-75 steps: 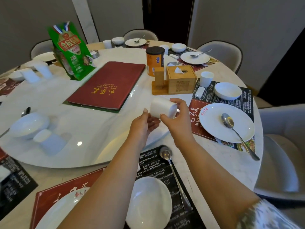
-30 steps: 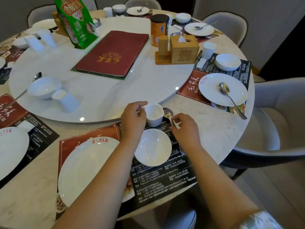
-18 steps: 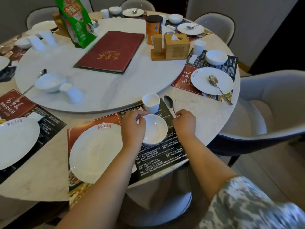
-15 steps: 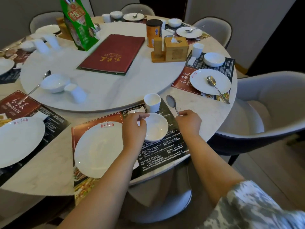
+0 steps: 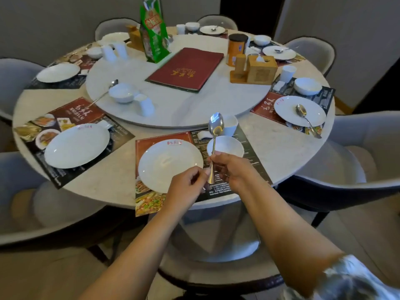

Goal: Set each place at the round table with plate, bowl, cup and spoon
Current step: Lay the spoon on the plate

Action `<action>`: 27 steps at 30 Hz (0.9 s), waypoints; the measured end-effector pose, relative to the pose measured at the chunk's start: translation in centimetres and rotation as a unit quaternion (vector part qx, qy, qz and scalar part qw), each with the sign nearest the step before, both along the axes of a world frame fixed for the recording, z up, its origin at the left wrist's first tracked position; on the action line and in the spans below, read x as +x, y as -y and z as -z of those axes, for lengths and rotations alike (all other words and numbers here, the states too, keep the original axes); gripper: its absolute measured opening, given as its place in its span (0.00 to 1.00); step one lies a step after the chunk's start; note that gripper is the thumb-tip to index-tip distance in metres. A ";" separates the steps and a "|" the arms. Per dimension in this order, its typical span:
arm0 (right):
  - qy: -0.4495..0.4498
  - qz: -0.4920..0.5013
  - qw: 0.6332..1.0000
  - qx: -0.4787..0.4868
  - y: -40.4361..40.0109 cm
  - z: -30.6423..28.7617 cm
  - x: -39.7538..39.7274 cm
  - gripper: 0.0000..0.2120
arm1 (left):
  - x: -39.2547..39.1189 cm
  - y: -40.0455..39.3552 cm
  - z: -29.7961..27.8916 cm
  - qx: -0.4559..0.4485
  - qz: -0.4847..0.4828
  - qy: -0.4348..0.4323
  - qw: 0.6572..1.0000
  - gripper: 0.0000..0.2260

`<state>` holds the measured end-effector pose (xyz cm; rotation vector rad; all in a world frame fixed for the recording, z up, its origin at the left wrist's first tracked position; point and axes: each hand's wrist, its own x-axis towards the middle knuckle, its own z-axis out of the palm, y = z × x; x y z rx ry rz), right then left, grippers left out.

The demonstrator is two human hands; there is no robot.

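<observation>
Above the round white ceramic plate (image 5: 170,165) on the near placemat, the right hand (image 5: 232,168) grips a shiny metal spoon (image 5: 214,137) upright by its handle, bowl uppermost, while the left hand (image 5: 187,185) pinches the handle's tip. Right of that plate stand a small white bowl (image 5: 229,146) and, beyond it, a white cup (image 5: 229,125).

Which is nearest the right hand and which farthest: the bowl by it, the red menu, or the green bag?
From the right hand, in the head view:
1. Bowl, just beyond the fingers.
2. Red menu, mid-turntable.
3. Green bag, standing at the turntable's far side, left of the menu.
</observation>
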<state>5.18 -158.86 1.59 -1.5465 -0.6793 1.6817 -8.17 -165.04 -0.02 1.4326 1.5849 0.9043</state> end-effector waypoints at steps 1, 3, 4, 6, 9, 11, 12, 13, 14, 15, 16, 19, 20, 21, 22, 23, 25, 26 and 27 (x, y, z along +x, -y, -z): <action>0.001 -0.020 1.000 -0.003 0.2 0.1 -0.5 0.05 | -0.4 0.6 -0.1 -0.011 -0.005 0.007 1.000 0.10; -0.010 -0.061 0.998 -0.007 0.7 0.2 -1.4 0.03 | -1.4 1.5 -0.2 -0.041 -0.023 0.034 0.998 0.07; -0.016 -0.079 0.997 -0.007 1.0 0.4 -2.0 0.03 | -2.0 1.9 -0.3 -0.059 -0.032 0.053 0.996 0.07; -0.007 -0.118 0.993 0.007 1.6 0.9 -3.0 0.03 | -3.1 2.8 -0.2 -0.092 -0.054 0.107 0.989 0.06; 0.081 -0.170 0.979 0.079 2.6 2.1 -4.7 0.08 | -4.9 4.1 0.3 -0.130 -0.087 0.161 0.974 0.07; 0.212 -0.211 0.939 0.169 3.2 3.6 -5.9 0.11 | -6.4 4.7 0.8 -0.145 -0.107 0.168 0.969 0.07; 0.281 -0.229 0.909 0.207 3.4 4.4 -6.4 0.11 | -7.2 4.8 1.0 -0.150 -0.115 0.172 0.967 0.07; 0.343 -0.245 0.876 0.233 3.6 5.0 -7.0 0.11 | -7.9 4.9 1.2 -0.155 -0.121 0.177 0.964 0.07; 0.397 -0.260 0.843 0.254 3.9 5.6 -7.7 0.12 | -8.6 5.0 1.4 -0.160 -0.124 0.179 0.963 0.07; 0.441 -0.271 0.811 0.272 4.1 6.1 -8.3 0.12 | -9.3 5.0 1.6 -0.165 -0.124 0.178 0.962 0.08; 0.474 -0.276 0.786 0.286 4.3 6.6 -8.9 0.13 | -9.9 4.9 1.8 -0.170 -0.121 0.176 0.962 0.08; 0.521 -0.258 0.760 0.291 5.2 7.6 -10.4 0.14 | -11.5 4.7 2.4 -0.179 -0.098 0.176 0.963 0.08; 0.532 -0.246 0.756 0.292 5.5 8.0 -10.8 0.13 | -12.1 4.5 2.6 -0.182 -0.091 0.174 0.964 0.08; 0.539 -0.233 0.755 0.291 5.8 8.3 -11.2 0.13 | -12.7 4.4 2.9 -0.185 -0.083 0.170 0.964 0.07; 0.543 -0.219 0.757 0.291 6.0 8.6 -11.6 0.12 | -13.2 4.3 3.1 -0.188 -0.075 0.165 0.965 0.07; 0.544 -0.203 0.759 0.294 6.2 8.9 -11.9 0.12 | -13.7 4.1 3.3 -0.189 -0.066 0.160 0.967 0.07; 0.547 -0.173 0.763 0.297 6.5 9.2 -12.5 0.10 | -14.6 3.9 3.6 -0.190 -0.051 0.151 0.969 0.07; 0.548 -0.156 0.765 0.299 6.6 9.2 -12.7 0.09 | -14.9 3.7 3.7 -0.193 -0.045 0.150 0.969 0.07; 0.549 -0.142 0.767 0.301 6.7 9.3 -12.9 0.09 | -15.2 3.7 3.8 -0.197 -0.039 0.149 0.968 0.07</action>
